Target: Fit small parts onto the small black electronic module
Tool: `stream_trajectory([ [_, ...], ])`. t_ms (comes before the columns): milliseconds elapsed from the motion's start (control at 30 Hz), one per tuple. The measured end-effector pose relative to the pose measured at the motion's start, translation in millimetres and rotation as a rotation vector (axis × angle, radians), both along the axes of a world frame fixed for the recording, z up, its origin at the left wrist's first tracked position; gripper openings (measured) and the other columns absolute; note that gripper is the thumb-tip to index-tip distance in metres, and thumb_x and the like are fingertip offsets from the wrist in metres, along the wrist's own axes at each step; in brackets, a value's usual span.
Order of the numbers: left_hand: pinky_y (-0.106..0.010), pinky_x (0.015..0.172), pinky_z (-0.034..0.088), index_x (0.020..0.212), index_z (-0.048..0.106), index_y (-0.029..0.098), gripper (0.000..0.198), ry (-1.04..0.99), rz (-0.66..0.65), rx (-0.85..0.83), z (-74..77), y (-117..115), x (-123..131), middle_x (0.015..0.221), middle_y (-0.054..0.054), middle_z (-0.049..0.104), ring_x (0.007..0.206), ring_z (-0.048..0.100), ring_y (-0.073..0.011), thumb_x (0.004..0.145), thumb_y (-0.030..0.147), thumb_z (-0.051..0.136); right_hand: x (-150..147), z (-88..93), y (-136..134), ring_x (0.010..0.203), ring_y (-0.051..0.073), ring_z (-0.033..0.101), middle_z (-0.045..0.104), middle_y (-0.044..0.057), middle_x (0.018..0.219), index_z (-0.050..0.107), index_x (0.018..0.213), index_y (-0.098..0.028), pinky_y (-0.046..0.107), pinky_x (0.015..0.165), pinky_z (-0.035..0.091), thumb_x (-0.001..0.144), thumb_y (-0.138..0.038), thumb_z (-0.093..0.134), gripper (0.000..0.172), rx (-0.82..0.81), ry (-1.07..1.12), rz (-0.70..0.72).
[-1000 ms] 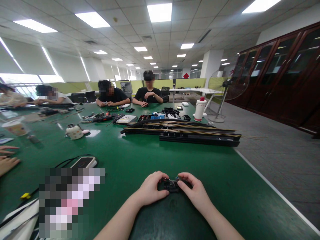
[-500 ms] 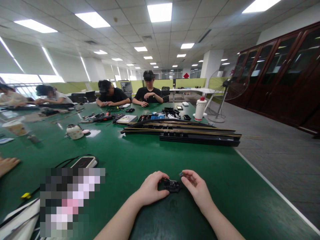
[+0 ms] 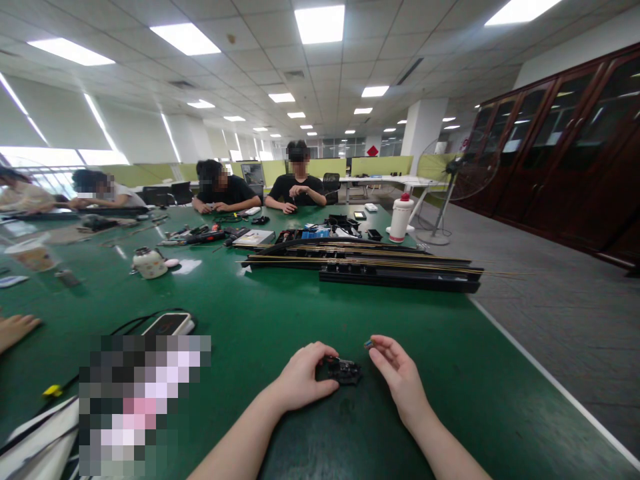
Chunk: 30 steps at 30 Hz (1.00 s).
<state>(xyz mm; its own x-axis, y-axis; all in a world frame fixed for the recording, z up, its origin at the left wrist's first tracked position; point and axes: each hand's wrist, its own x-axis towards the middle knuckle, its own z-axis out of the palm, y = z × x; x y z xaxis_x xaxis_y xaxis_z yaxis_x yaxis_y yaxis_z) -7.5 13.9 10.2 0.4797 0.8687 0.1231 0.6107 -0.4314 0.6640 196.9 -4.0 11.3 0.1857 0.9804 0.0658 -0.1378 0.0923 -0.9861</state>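
Hands meet low on the green worktop (image 3: 300, 313): left hand (image 3: 300, 379) is curled, fingertips pinning a small black mechanical part (image 3: 344, 371) to the surface. Right hand (image 3: 397, 373) is half closed, thumb and forefinger pinching a tiny bluish piece (image 3: 369, 345), held just right of and above the black part, near but apart; part's long axis runs left-right between both hands.

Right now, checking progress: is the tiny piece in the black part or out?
Out: right hand pinches the tiny piece apart from the black part held by the left hand.
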Motion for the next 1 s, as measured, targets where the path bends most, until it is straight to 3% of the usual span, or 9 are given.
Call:
stream_trajectory([
  [367, -0.03, 0.081, 0.044, 0.104, 0.057, 0.023, 0.04, 0.013, -0.006, 0.001, -0.5, 0.6, -1.5, 0.097, -0.002, 0.06, 0.091, 0.055, -0.0206, 0.065, 0.022, 0.068, 1.1, -5.8, 2.4, 0.094, 0.025, 0.063, 0.07, 0.008, 0.092, 0.063, 0.091, -0.02, 0.04, 0.091, 0.045, 0.059, -0.049, 0.074, 0.045, -0.028, 0.05, -0.049],
  [1000, -0.029, 0.08, 0.044, 0.104, 0.057, 0.022, 0.039, 0.013, -0.005, -0.001, 0.2, -0.3, -1.4, 0.097, -0.002, 0.06, 0.09, 0.055, -0.02, 0.066, 0.021, 0.066, 3.0, -8.6, 3.6, 0.093, 0.026, 0.063, 0.069, 0.007, 0.092, 0.063, 0.091, -0.02, 0.041, 0.088, 0.047, 0.061, -0.048, 0.073, 0.042, -0.01, 0.067, -0.112],
])
